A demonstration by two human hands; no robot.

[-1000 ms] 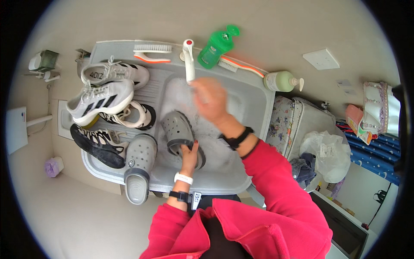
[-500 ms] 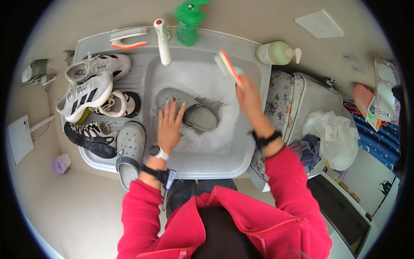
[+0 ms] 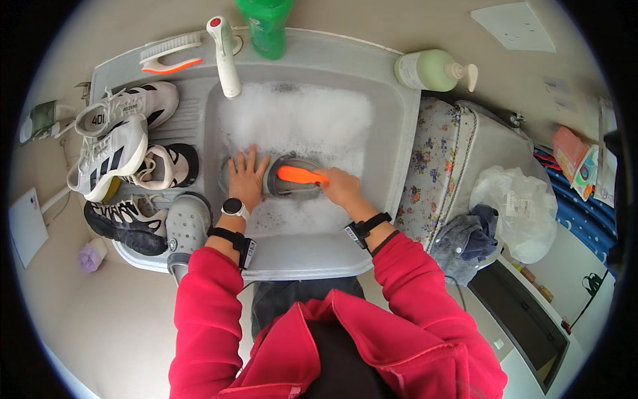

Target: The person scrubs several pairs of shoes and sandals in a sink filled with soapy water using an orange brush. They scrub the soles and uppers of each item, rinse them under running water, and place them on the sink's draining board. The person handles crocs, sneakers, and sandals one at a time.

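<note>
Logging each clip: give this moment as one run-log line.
left hand: flat on grey clog | right hand: holds orange brush on clog | sink: soapy foam

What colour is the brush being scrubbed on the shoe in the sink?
Orange: the brush in the right hand shows bright orange against the grey shoe, clearest in the head view.

I wear a red hooded jacket, a white watch above a black band (image 3: 232,237) left, black band right
</note>
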